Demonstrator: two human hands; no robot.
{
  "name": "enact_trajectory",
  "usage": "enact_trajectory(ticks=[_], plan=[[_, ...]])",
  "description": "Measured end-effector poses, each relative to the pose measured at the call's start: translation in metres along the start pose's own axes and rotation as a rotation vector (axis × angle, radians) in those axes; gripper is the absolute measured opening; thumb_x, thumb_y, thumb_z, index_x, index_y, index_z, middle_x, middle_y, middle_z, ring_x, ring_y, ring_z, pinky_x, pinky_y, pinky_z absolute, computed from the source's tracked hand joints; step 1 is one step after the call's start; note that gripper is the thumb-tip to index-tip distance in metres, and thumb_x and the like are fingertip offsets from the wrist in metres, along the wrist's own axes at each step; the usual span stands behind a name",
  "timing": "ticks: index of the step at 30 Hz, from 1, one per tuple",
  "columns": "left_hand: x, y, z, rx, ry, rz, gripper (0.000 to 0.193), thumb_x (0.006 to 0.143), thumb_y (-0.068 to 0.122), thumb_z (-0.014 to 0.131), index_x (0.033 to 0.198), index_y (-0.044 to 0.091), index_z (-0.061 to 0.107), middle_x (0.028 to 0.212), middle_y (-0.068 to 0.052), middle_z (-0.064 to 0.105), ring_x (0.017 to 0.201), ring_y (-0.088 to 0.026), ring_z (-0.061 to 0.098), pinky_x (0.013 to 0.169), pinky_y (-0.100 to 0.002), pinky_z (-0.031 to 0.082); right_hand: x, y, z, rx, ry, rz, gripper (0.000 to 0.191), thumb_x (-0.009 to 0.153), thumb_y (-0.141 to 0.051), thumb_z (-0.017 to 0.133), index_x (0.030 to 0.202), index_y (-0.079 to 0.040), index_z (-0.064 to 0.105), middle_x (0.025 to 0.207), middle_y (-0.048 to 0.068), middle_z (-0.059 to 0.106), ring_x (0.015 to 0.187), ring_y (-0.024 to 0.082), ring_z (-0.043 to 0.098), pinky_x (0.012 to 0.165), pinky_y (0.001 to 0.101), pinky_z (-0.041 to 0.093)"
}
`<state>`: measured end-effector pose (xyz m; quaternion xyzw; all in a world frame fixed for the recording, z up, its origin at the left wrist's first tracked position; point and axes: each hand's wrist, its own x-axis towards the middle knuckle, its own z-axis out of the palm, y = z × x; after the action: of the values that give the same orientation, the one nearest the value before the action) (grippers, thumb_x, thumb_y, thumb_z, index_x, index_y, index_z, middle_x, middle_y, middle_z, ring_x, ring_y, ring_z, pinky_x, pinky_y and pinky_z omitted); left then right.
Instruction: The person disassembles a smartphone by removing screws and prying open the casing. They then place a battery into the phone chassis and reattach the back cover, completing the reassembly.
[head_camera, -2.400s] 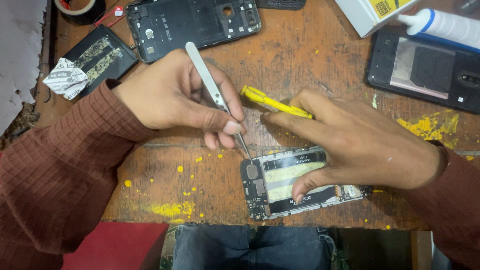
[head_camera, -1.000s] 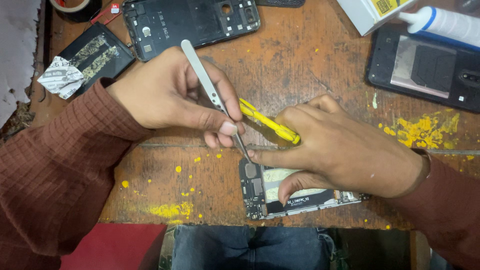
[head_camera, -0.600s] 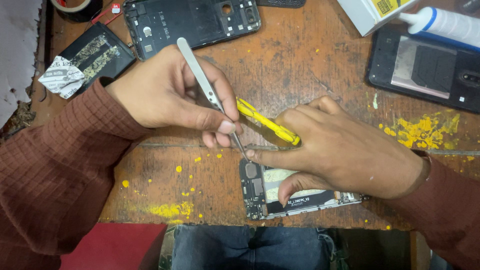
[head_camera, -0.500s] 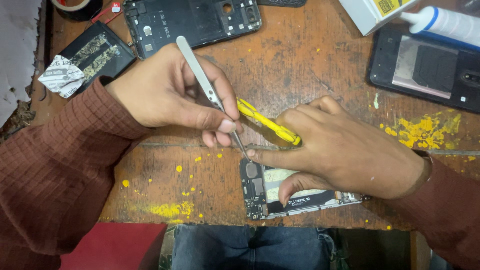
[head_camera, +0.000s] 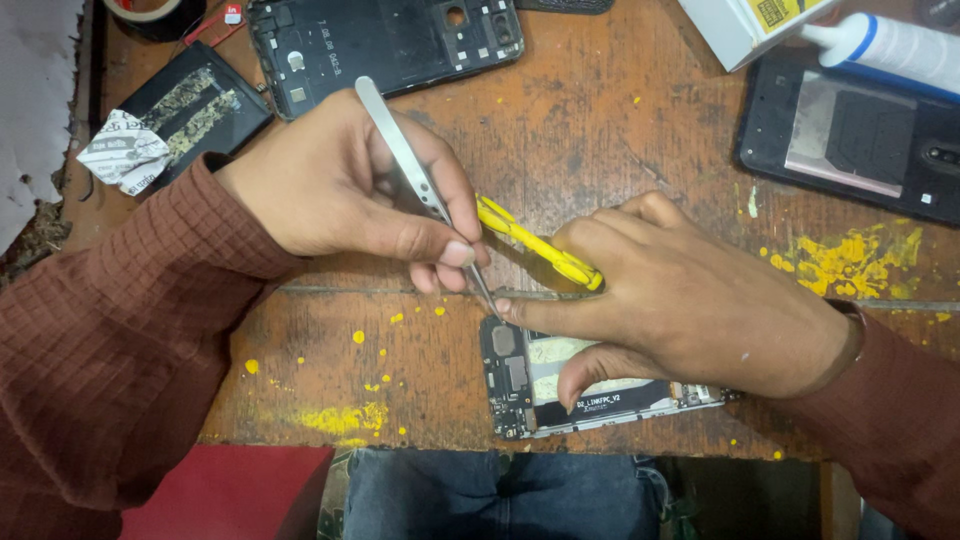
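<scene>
**Tweezer Work on an Opened Phone Board**

Head view. The left hand is pinching a pair of metal tweezers between thumb and fingers, closed firmly around the shaft, with the tips angling down to the top corner of the opened phone. The right hand is lying across that phone, forefinger stretched to the spot where the tweezer tips are meeting it and thumb curled under onto the board. A yellow tool is resting between the right hand's fingers; how tightly it is gripped cannot be told. The phone is sitting at the near edge of the tabletop, just below both hands.

Progress, as judged: the phone is already stripped of its back, with board and shielding exposed, so opening is done. Fine work at the top corner is in hand, and nothing is showing reassembly.

Packages and labels: a white tube with a blue band is lying at the upper right, beside a white box with a yellow label. A crumpled white printed wrapper is lying on a black battery at the upper left. A black phone frame is lying at top centre, and another opened phone at right. Yellow crumbs are scattered about.
</scene>
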<state>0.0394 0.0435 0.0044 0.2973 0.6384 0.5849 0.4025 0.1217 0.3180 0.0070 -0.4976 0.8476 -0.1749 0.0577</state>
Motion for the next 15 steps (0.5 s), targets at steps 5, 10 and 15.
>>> enact_trajectory(ticks=[5,10,15], plan=[[0.0006,0.0003,0.0005,-0.014,-0.005,0.024,0.015,0.09,0.0,0.07,0.103,-0.007,0.071,0.09,-0.018,0.079,0.077,-0.019,0.08,0.068,-0.03,0.07,0.0004,0.0006,-0.0011,-0.012,-0.002,-0.004,0.058,0.075,-0.059,0.063,0.123,-0.029,0.071,0.085,0.005,0.054,0.083,0.024,0.054,0.075,0.0416,0.038],[0.0015,-0.0021,0.0016,-0.002,0.053,-0.025,0.015,0.085,-0.002,0.071,0.099,-0.007,0.073,0.086,-0.018,0.079,0.072,-0.02,0.08,0.064,-0.032,0.067,-0.0029,0.003,0.0026,-0.013,0.036,-0.034,0.06,0.078,-0.062,0.061,0.127,-0.028,0.07,0.089,0.005,0.052,0.086,0.024,0.054,0.079,0.0424,0.039],[-0.0032,-0.0091,-0.0044,-0.036,-0.02,0.094,0.017,0.09,-0.002,0.072,0.105,-0.007,0.073,0.091,-0.018,0.081,0.077,-0.021,0.082,0.07,-0.033,0.066,-0.0068,0.0041,0.0039,0.026,0.056,-0.044,0.059,0.083,-0.062,0.058,0.131,-0.028,0.068,0.097,0.004,0.051,0.092,0.023,0.052,0.082,0.0413,0.038]])
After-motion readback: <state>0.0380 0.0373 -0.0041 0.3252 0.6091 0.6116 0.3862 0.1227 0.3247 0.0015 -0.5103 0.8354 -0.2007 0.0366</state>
